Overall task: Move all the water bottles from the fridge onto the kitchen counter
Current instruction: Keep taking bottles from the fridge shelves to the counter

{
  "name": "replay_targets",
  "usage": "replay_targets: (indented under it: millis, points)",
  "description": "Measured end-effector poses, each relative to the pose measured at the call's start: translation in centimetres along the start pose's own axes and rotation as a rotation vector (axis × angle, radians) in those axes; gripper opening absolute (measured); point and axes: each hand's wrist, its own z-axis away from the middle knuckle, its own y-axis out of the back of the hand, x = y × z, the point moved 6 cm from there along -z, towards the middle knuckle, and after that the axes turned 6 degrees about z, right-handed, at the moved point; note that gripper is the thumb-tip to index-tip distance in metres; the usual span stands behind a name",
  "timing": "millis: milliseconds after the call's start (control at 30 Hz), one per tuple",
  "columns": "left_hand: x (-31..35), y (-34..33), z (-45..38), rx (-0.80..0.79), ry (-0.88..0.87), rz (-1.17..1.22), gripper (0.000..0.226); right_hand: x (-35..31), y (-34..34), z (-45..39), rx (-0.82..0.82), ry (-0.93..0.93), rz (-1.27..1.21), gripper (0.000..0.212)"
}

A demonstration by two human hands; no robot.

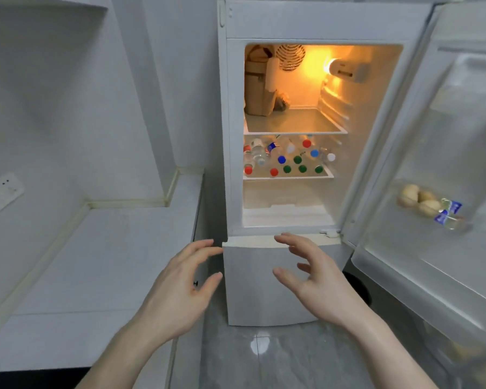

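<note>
Water bottles (pixel 288 158) shelved, both hands outstretched, empty

dim grey room, warm orange glow from the fridge lamp (pixel 337 69), door (pixel 443 175) blurred, wide-angle edges bent

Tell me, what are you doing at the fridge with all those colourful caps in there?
A person stands before the open fridge, about to take out water. The water bottles, with red, green, blue and white caps, crowd the second shelf. None has been lifted yet. The left hand and the right hand are open, empty and held out below the lit compartment. The kitchen counter, to the left of the fridge, has no bottles on it in view.
</note>
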Motion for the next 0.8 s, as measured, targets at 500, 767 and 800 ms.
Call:
replay_targets:
  millis: [500, 767, 800]
  points:
    - [1.5, -4.7, -14.9, -0.086, -0.104, 0.034, 0.043, 6.2, 5.7, -10.5, 0.141, -0.081, -0.060, 0.049]
    - [2.6, -7.0, -25.1, -0.078, -0.090, 0.009, 0.043, 10.2, 9.6, -19.9, 0.152, -0.074, -0.107, 0.048]
    - [3.0, -8.2, -28.1, -0.071, -0.087, 0.019, 0.042, 11.6, 11.0, -22.3, 0.156, -0.069, -0.122, 0.048]
